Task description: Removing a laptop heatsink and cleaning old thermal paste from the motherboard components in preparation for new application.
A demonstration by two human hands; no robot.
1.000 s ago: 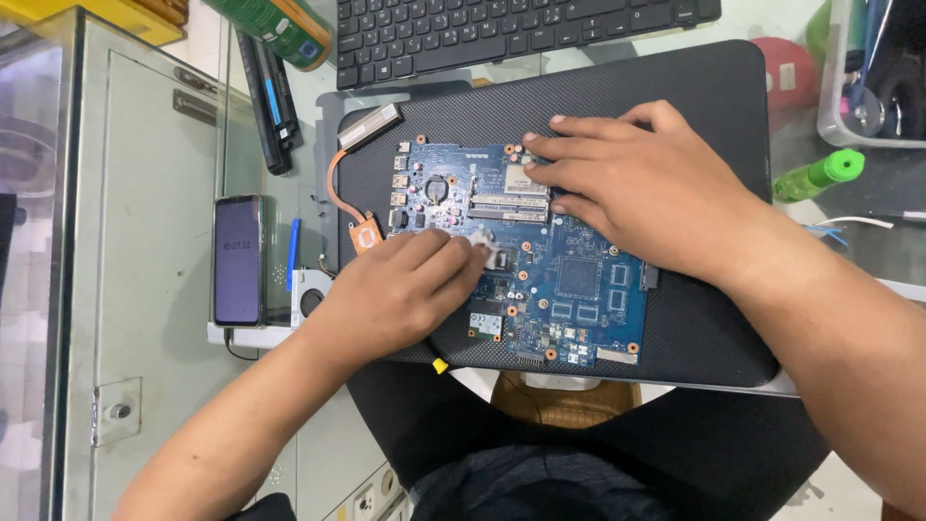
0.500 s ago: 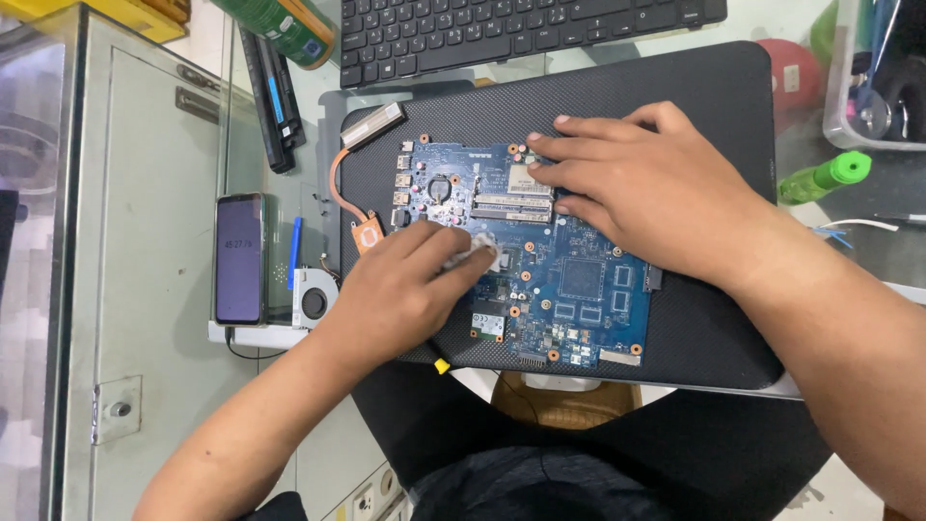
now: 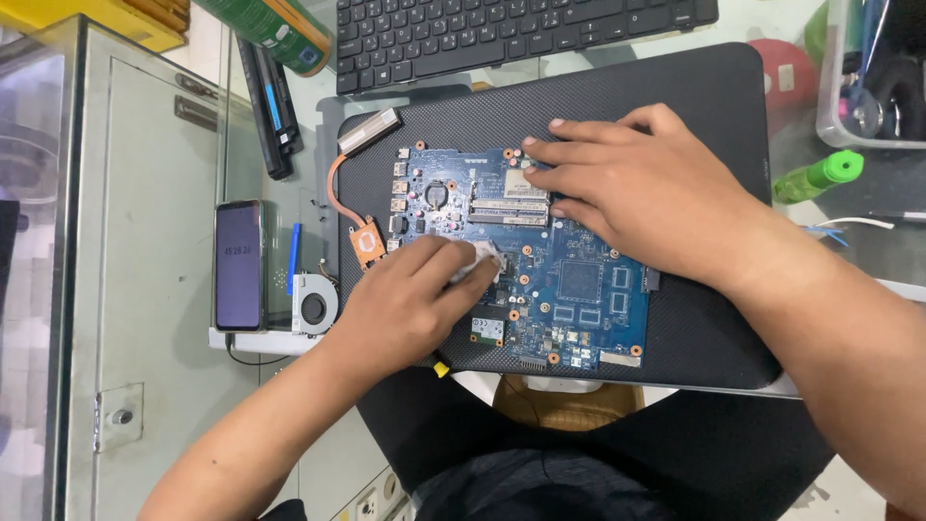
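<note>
Little change against half a second and a second ago: left hand (image 3: 410, 309) stays in near the same spot over the middle of the circuit board (image 3: 526, 256), fingers curled and pinching a small white wad (image 3: 479, 260), likely tissue or cloth, against the board. Fingertips shifted only slightly, reads as a small rubbing stroke on the chip area, so wiping looks under way, not finished. Right hand (image 3: 646, 198) unmoved, flat and spread, fingers pressed down on the board's upper right part, near the long slots, pinning it in place.

Blue board lies flat on a black textured pad (image 3: 694, 106) on the glass desk (image 3: 154, 289), about centre of view, just in front of the body. Long axis runs left to right, tilted slightly, left end a bit farther from the body than the right. Port side faces left, toward the copper pipe (image 3: 338, 188) and its orange plate (image 3: 367, 241) just beside the pad's left edge. Round fan (image 3: 313, 304) and phone (image 3: 238, 263) further left, keyboard (image 3: 521, 34) beyond the pad, green bottle (image 3: 820, 176) at right.
</note>
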